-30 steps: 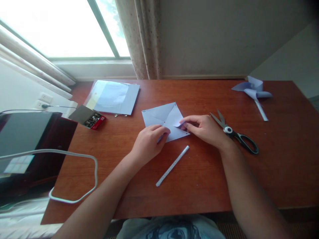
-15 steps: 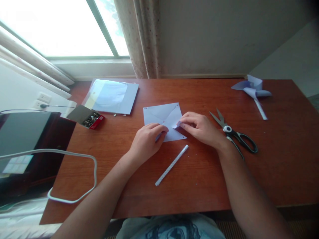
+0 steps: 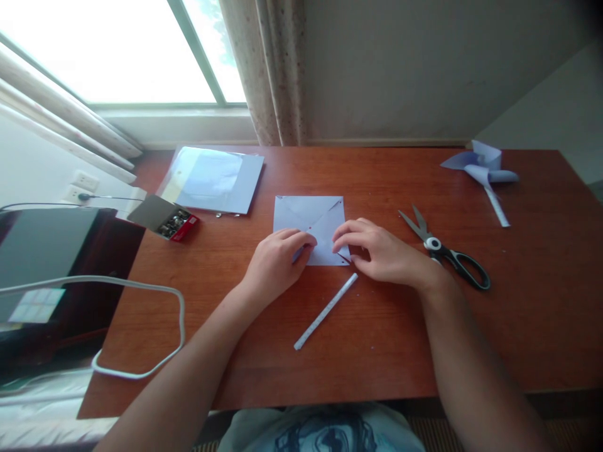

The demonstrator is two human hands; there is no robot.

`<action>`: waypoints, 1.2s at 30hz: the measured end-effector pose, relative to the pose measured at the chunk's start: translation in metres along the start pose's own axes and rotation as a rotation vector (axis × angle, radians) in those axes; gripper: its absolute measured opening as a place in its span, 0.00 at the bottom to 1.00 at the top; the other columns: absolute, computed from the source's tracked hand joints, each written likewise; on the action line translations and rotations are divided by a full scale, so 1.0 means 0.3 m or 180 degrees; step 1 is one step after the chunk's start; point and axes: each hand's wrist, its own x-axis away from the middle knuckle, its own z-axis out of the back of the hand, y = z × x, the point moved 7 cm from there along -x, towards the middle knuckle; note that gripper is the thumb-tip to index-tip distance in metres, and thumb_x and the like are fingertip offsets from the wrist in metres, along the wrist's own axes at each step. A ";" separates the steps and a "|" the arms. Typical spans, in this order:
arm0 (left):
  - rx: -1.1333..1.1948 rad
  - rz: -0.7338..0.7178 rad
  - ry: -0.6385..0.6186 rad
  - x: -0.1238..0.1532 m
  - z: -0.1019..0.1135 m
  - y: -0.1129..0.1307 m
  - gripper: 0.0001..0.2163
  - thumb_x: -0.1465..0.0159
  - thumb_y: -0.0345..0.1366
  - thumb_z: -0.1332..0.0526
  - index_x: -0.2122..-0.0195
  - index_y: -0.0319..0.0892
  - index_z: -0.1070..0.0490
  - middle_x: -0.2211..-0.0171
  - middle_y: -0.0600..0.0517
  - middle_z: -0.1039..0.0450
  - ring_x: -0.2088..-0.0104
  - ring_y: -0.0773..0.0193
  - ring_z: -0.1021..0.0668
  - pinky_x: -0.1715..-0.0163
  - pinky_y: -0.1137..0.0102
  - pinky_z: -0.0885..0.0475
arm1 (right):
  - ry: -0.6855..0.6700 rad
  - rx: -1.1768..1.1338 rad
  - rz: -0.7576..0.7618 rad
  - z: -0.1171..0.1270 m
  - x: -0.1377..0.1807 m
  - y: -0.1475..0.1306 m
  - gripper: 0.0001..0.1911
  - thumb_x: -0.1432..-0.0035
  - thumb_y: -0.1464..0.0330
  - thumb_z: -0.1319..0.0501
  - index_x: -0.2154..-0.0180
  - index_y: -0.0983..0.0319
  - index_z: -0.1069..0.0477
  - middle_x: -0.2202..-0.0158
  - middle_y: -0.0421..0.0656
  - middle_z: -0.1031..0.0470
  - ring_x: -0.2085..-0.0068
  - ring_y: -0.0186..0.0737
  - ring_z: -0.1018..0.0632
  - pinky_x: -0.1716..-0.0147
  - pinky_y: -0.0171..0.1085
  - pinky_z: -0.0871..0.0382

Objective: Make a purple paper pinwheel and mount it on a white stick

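Observation:
A square white paper sheet (image 3: 308, 213) lies on the wooden table, with diagonal cuts running in from its corners, small dark dots near the corners and a red dot at its middle. At its lower left, my left hand (image 3: 280, 257) is closed on a curled-up flap of the paper, mostly hidden under the fingers. My right hand (image 3: 377, 251) rests at the sheet's right edge, fingertips on the paper and the thumb apart from them. Below the sheet lies a rolled white paper stick (image 3: 325, 312). Scissors (image 3: 436, 245) lie with blades apart beyond my right hand.
A finished paper pinwheel (image 3: 485, 166) on a stick lies at the back right. At the back left are a flat folder (image 3: 211, 179) and an open small box (image 3: 176, 224) of metal pieces. A white cable (image 3: 141, 282) loops over the table's left edge.
My right hand has released the lifted flap, which now lies flat, and its fingers have spread over the right edge. The sheet has turned slightly. My left hand stays on its flap.

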 end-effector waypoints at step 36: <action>0.1130 0.0449 -0.0040 -0.014 0.014 -0.033 0.06 0.36 0.31 0.39 0.63 0.43 0.22 0.66 0.52 0.17 0.66 0.63 0.19 0.63 0.71 0.26 | 0.1027 -0.0950 -0.1194 -0.048 -0.053 0.034 0.14 0.42 0.69 0.31 0.53 0.60 0.21 0.64 0.41 0.16 0.64 0.38 0.18 0.62 0.35 0.28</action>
